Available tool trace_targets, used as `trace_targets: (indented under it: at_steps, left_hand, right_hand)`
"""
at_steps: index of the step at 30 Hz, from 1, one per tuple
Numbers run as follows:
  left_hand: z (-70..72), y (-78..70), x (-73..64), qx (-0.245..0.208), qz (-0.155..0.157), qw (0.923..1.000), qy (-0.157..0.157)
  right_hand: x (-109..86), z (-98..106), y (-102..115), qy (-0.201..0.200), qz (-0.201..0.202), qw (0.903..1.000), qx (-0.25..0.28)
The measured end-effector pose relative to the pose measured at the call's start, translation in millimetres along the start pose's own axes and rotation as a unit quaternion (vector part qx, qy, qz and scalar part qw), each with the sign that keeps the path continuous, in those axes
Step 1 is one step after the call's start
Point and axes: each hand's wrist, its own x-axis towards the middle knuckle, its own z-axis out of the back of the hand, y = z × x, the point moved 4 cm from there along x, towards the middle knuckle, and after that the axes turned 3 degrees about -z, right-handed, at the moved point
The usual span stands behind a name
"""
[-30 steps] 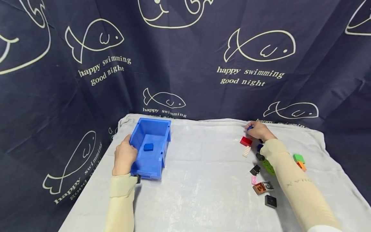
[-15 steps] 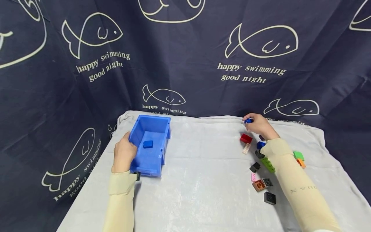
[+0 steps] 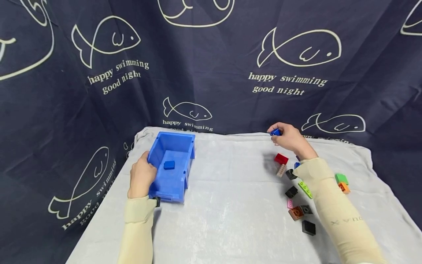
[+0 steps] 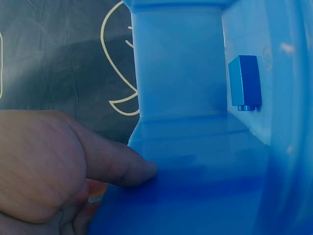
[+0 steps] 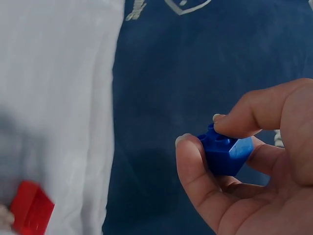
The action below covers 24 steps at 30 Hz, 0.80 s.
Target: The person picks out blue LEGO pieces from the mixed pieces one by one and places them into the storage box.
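My right hand (image 3: 290,138) pinches a dark blue toy brick (image 5: 226,154) between thumb and fingers, its studs showing in the right wrist view. That hand is raised above the far right part of the table. On the left, my left hand (image 3: 142,178) grips the left side wall of a blue plastic bin (image 3: 167,194); in the left wrist view the thumb (image 4: 122,164) lies over the wall on the inside. One blue brick (image 3: 169,165) lies on the bin's floor. Below my right hand, a red brick (image 3: 281,158) sits on the table beside a pale pink brick (image 3: 281,170).
Several loose bricks lie at the right: a lime green brick (image 3: 305,189), a black brick (image 3: 308,227), a brown brick (image 3: 295,212), a green brick (image 3: 341,179) and an orange brick (image 3: 344,187). A dark fish-print curtain (image 3: 211,66) hangs behind the white-covered table (image 3: 230,220).
My right hand has risen off the table and shifted slightly left, carrying the dark blue brick. The left hand keeps its grip on the bin, which stays in place.
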Motion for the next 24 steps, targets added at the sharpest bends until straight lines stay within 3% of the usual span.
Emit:
trace_targets:
  at_steps: [15, 24]
  left_hand:
    - [0.4, -1.3, 0.2, 0.010, 0.001, 0.9999, 0.004]
    - [-1.4, -0.7, 0.1, 0.012, 0.006, 0.9999, 0.005]
  right_hand:
    - [-11.7, -21.0, 58.4, 0.010, 0.057, 0.9979, 0.030]
    - [-8.1, -39.4, 97.8, 0.023, 0.086, 0.9952, 0.041]
